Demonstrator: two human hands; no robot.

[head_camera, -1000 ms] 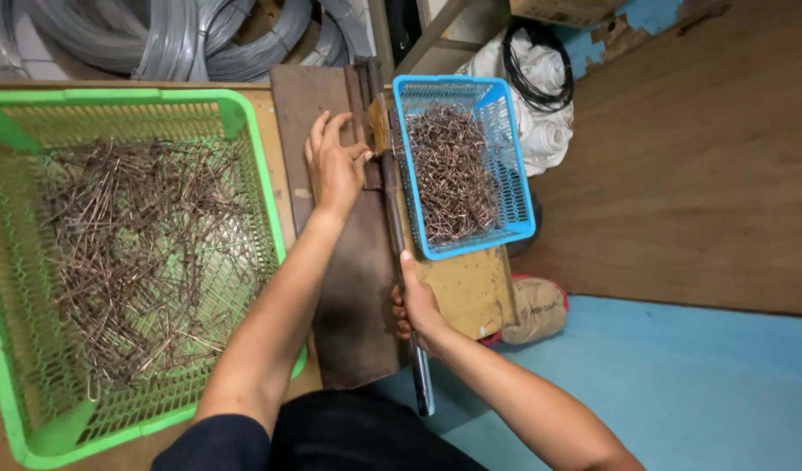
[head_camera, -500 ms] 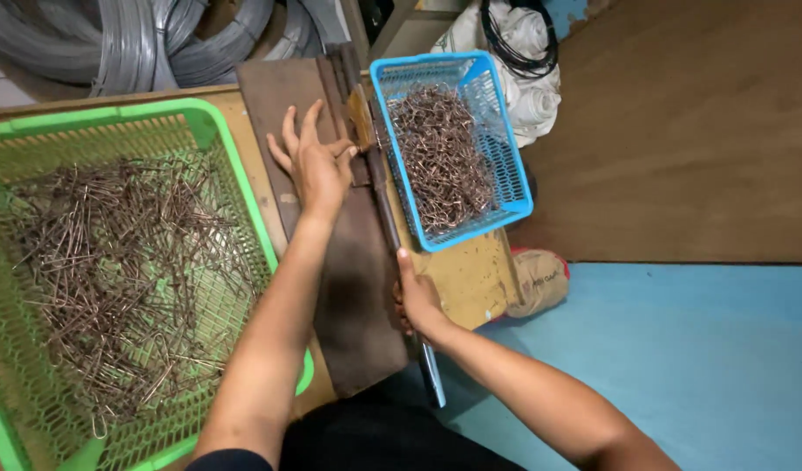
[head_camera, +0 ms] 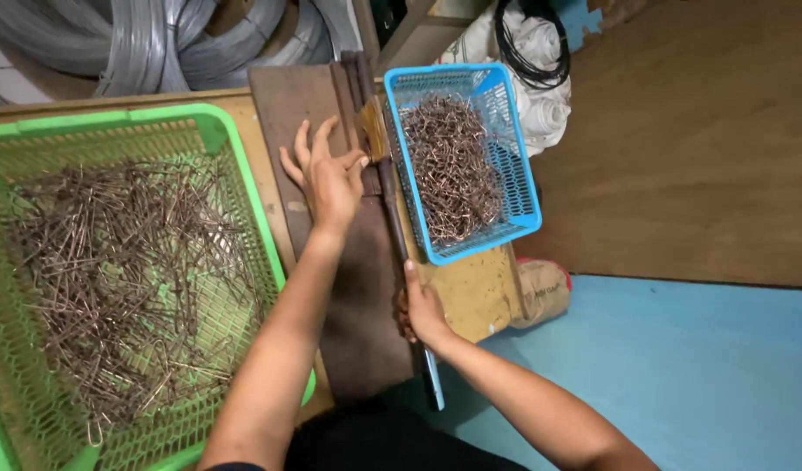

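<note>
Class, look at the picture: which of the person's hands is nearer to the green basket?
Left. The left hand lies flat on the dark board just right of the green basket; the right hand grips the long lever farther right, lower down.

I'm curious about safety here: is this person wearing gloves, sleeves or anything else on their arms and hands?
No. The left hand and right hand are bare, with no gloves, rings or watch visible. Both forearms are uncovered too; no sleeves show up to the picture's lower edge.

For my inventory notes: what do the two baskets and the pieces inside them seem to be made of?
Green basket and blue basket: likely moulded plastic, with bright uniform colour and mesh walls. Pieces: apparently bent metal wire, brownish with a dull coppery glint; the exact metal is unclear.
</note>
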